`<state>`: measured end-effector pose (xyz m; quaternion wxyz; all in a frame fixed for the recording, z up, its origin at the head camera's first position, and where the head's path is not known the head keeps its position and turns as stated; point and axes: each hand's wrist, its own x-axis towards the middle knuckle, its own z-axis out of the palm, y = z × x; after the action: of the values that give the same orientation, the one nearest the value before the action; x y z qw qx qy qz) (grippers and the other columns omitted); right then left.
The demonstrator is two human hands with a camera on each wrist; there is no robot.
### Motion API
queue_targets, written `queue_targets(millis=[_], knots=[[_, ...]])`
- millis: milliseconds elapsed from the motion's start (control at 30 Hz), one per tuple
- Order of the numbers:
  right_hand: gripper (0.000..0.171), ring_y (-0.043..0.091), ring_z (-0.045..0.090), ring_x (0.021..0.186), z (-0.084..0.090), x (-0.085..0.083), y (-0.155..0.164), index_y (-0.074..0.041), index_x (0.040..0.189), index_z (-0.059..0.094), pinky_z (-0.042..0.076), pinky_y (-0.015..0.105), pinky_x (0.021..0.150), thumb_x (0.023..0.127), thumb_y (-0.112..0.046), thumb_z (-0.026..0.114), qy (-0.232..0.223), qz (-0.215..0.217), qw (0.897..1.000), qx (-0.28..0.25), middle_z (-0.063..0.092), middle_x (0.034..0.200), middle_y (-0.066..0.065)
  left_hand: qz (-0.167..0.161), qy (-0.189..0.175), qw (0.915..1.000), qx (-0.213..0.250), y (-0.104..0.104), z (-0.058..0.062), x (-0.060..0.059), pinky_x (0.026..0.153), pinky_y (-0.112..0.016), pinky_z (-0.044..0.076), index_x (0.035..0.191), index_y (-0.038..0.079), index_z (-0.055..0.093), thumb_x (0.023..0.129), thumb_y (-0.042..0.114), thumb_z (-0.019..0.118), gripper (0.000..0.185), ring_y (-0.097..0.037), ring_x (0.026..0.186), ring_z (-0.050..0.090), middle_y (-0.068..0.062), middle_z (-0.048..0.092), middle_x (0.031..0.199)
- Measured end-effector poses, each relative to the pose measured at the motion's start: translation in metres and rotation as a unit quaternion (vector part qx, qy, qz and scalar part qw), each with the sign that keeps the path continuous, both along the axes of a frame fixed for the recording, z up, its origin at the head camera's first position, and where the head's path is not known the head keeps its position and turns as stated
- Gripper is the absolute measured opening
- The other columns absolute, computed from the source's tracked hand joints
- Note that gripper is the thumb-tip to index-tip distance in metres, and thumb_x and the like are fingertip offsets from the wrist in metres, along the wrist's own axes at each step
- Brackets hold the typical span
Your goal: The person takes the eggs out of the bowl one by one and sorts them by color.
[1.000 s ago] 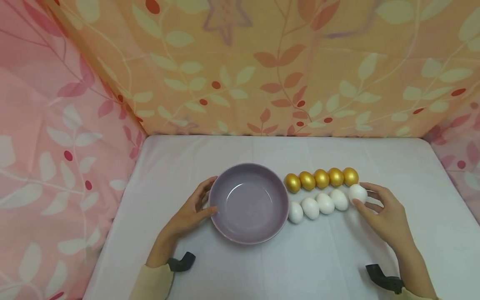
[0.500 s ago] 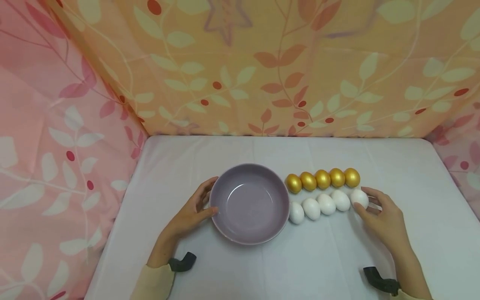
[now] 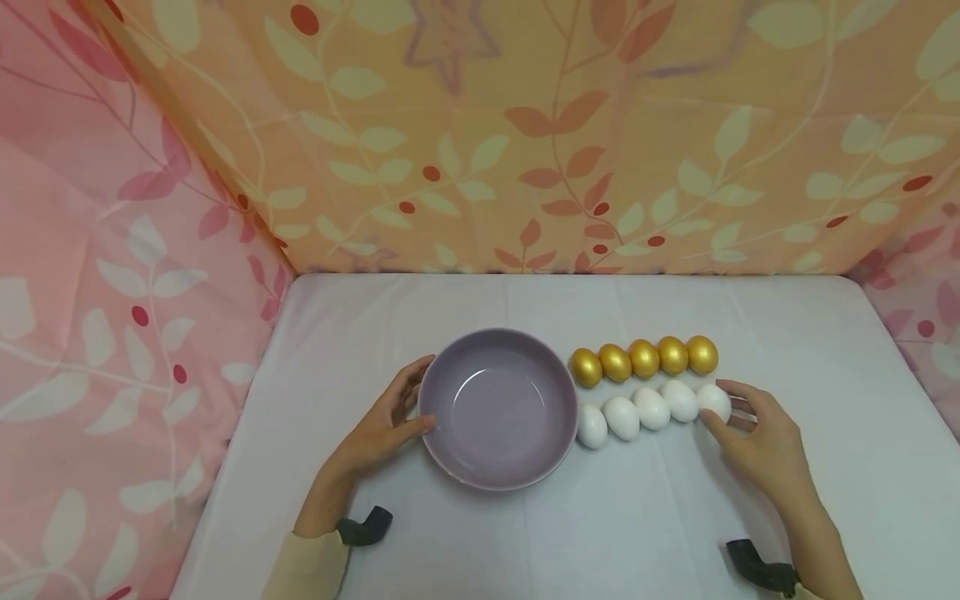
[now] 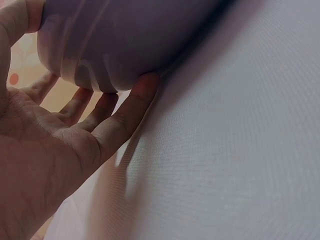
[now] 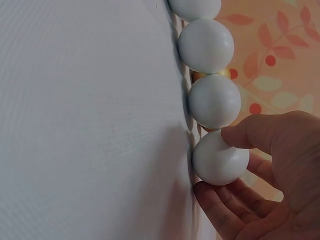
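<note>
Here right hand (image 3: 761, 437) pinches white egg (image 3: 715, 401); left hand (image 3: 382, 429) touches bowl (image 3: 498, 407).

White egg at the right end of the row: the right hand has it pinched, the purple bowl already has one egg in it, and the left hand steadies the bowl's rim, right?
Not quite: the purple bowl is empty, as the head view shows. The rest holds: the right hand pinches the white egg at the row's right end, and the left hand touches the bowl's rim.
</note>
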<state>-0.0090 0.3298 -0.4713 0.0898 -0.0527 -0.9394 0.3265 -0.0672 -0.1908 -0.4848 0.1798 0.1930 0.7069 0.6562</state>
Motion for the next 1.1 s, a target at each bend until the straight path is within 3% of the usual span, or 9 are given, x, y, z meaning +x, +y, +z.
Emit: queue_targets(millis=[67,133,233,567,733,833,933,1000,1100], knots=[[0.055,0.013,0.068,0.109,0.0007,0.0001,0.0001,0.003,0.139,0.06,0.038,-0.008,0.077,0.092,-0.013,0.083,-0.001,0.004,1.0,0.0,0.061,0.132,0.031,0.001,0.0,1.0,0.0,0.0001,0.0001,0.0001,0.119,-0.012,0.032,0.167,0.025,0.028,0.098,0.006,0.072,0.083,-0.028,0.158,0.031,-0.009,0.035,0.168],[0.055,0.039,0.066,0.113,0.0016,0.0002,-0.0001,0.004,0.141,0.059,0.038,-0.008,0.077,0.094,-0.014,0.081,-0.007,0.007,1.0,0.003,0.06,0.133,0.031,0.001,0.002,1.0,0.001,-0.0001,-0.0002,0.0002,0.119,-0.012,0.032,0.166,0.025,0.028,0.099,0.008,0.073,0.083,-0.024,0.157,0.033,-0.009,0.036,0.168],[0.054,0.048,0.063,0.115,0.0019,0.0004,-0.0001,0.004,0.142,0.058,0.036,-0.009,0.077,0.096,-0.015,0.078,-0.012,0.012,1.0,0.003,0.059,0.133,0.032,0.0,0.004,1.0,0.001,-0.0008,-0.0015,0.0005,0.12,-0.012,0.032,0.167,0.025,0.028,0.099,0.009,0.073,0.083,-0.022,0.157,0.034,-0.009,0.036,0.168],[0.047,0.04,0.063,0.115,0.0037,0.0005,0.0011,0.002,0.144,0.057,0.037,-0.007,0.077,0.108,-0.028,0.061,-0.034,-0.011,0.999,0.0,0.062,0.138,0.03,-0.004,0.005,1.0,0.004,-0.0015,-0.0019,-0.0003,0.12,-0.011,0.029,0.167,0.025,0.027,0.1,0.009,0.072,0.082,-0.018,0.156,0.034,-0.008,0.035,0.168],[0.047,0.042,0.062,0.116,0.005,-0.0002,0.0034,0.0,0.145,0.057,0.037,-0.006,0.075,0.111,-0.032,0.052,-0.037,-0.017,0.999,-0.001,0.062,0.141,0.03,-0.002,0.0,1.0,-0.002,-0.0007,-0.0007,-0.0004,0.121,-0.014,0.03,0.166,0.026,0.028,0.099,0.008,0.072,0.082,-0.025,0.157,0.033,-0.007,0.036,0.168],[0.045,0.007,0.062,0.11,0.0052,0.0001,0.0062,0.0,0.143,0.059,0.037,-0.006,0.075,0.111,-0.031,0.052,-0.031,-0.022,0.999,0.002,0.063,0.14,0.029,-0.001,-0.002,1.0,-0.007,0.0007,-0.0002,-0.0009,0.128,-0.032,0.029,0.166,0.027,0.028,0.1,0.009,0.072,0.081,-0.03,0.159,0.031,-0.006,0.037,0.167],[0.043,-0.024,0.042,0.1,0.0045,-0.0002,0.0083,0.0,0.142,0.06,0.037,-0.005,0.075,0.111,-0.03,0.053,-0.025,-0.022,0.999,0.0,0.064,0.139,0.029,-0.002,-0.004,0.9999,-0.009,0.0016,0.0002,-0.0007,0.129,-0.055,0.024,0.166,0.028,0.028,0.1,0.011,0.072,0.081,-0.034,0.16,0.028,-0.006,0.037,0.168],[0.043,-0.031,0.032,0.098,0.004,-0.0012,0.0085,0.0,0.141,0.061,0.037,-0.005,0.075,0.11,-0.029,0.054,-0.022,-0.018,1.0,-0.004,0.064,0.138,0.03,0.0,-0.005,0.9999,-0.01,0.0015,0.0005,0.0001,0.128,-0.062,0.02,0.166,0.028,0.028,0.099,0.011,0.073,0.082,-0.034,0.16,0.028,-0.006,0.037,0.168],[0.043,-0.032,0.033,0.1,0.0036,-0.0034,0.0075,0.001,0.141,0.061,0.037,-0.006,0.075,0.11,-0.029,0.056,-0.016,-0.011,1.0,-0.009,0.063,0.138,0.029,0.007,-0.004,0.9998,-0.016,0.0004,0.0014,0.0013,0.13,-0.052,0.022,0.166,0.028,0.028,0.099,0.009,0.073,0.083,-0.033,0.161,0.028,-0.005,0.036,0.169]])
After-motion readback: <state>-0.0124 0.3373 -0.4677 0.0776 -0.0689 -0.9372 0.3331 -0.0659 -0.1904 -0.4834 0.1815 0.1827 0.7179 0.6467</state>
